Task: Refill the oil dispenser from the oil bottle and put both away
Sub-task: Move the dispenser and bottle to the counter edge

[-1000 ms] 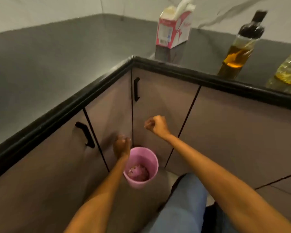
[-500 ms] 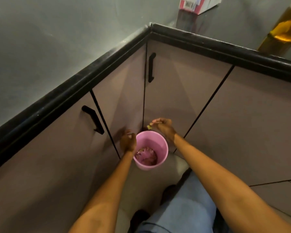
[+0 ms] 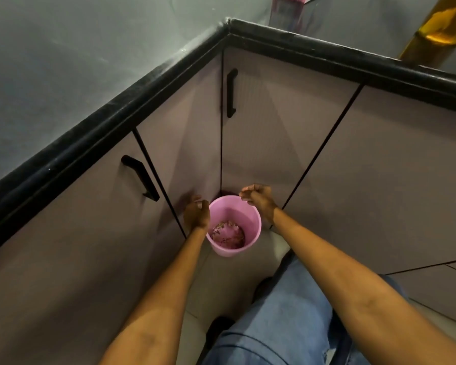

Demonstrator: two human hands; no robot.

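risk: oil bottle [image 3: 437,30] sitting near surface [image 3: 353,61] edge, could tip | left hand [image 3: 196,214] gripping pink bin [image 3: 232,227] rim | right hand [image 3: 259,200] hovering loosely curled, holding nothing

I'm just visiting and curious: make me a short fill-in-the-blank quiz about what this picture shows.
1. The small bin on the floor is ____ in colour.
2. The cupboard door handles are ____ in colour.
3. The bin stands between the left hand and the ____ hand.
4. The bottle up on the counter holds a ____ liquid.

Missing words: pink; black; right; golden
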